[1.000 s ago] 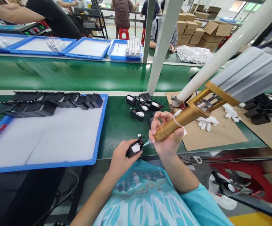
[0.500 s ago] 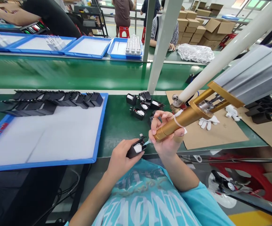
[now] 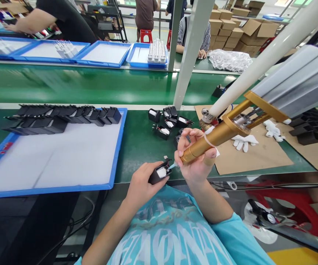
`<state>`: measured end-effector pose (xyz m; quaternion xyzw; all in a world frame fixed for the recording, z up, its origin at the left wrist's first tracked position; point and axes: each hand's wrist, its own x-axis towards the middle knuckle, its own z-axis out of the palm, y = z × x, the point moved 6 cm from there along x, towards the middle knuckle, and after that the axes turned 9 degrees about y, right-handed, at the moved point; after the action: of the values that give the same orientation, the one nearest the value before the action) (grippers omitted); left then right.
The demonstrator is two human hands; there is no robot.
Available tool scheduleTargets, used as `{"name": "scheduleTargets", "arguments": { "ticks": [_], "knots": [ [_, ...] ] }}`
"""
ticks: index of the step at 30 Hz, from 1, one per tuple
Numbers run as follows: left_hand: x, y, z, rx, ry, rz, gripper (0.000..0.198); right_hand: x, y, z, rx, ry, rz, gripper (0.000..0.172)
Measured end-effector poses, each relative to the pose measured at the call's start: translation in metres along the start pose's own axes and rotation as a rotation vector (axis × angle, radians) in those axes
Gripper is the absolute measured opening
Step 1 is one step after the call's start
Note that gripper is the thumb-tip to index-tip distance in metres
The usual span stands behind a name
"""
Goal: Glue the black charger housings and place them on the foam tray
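Note:
My left hand (image 3: 143,180) is closed around a small black plastic case (image 3: 155,177) with a white block inside and its open side turned up. My right hand (image 3: 196,158) grips the lower end of a gold-coloured glue dispenser (image 3: 211,141), fingers curled about it. The dispenser's pale blue nozzle (image 3: 172,166) points down and left, its tip at the inside edge of the case. Behind my hands, several similar black cases (image 3: 162,131) with white blocks and wires lie on the green bench.
A blue-rimmed tray (image 3: 114,162) on the left carries rows of black cases (image 3: 56,123). White gloves (image 3: 244,142) lie on cardboard (image 3: 266,160) to the right. A slanted metal post (image 3: 186,66) rises behind the bench. Co-workers sit and stand beyond.
The view has shifted slightly. Both hands keep their hold, with the nozzle tip still at the case. At the upper left, a co-worker's arm has moved.

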<state>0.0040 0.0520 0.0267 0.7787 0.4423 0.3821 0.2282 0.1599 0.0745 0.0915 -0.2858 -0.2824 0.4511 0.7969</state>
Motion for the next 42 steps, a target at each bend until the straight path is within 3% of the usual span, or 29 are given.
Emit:
{"name": "scheduleTargets", "arguments": {
  "ticks": [9, 17, 21, 33, 37, 42],
  "knots": [
    [0.001, -0.004, -0.001, -0.011, -0.002, -0.016, 0.034, 0.002, 0.000, 0.001, -0.036, 0.031, -0.002, 0.051],
    [-0.002, -0.019, 0.018, -0.068, 0.004, -0.140, 0.037, 0.001, 0.003, 0.006, -0.001, 0.027, -0.009, 0.048],
    [-0.001, -0.016, 0.025, -0.134, 0.010, -0.174, 0.036, 0.000, 0.006, 0.013, 0.020, 0.015, -0.010, 0.046],
    [0.004, 0.001, 0.020, -0.187, 0.189, -0.005, 0.038, -0.003, 0.010, 0.019, 0.126, -0.044, 0.006, 0.040],
    [0.006, -0.002, 0.020, -0.152, 0.129, -0.025, 0.036, -0.001, 0.011, 0.017, 0.145, -0.013, 0.017, 0.048],
    [0.006, -0.030, 0.021, -0.016, -0.081, -0.168, 0.027, 0.003, 0.010, 0.008, 0.156, 0.029, 0.024, 0.053]
  ]
}}
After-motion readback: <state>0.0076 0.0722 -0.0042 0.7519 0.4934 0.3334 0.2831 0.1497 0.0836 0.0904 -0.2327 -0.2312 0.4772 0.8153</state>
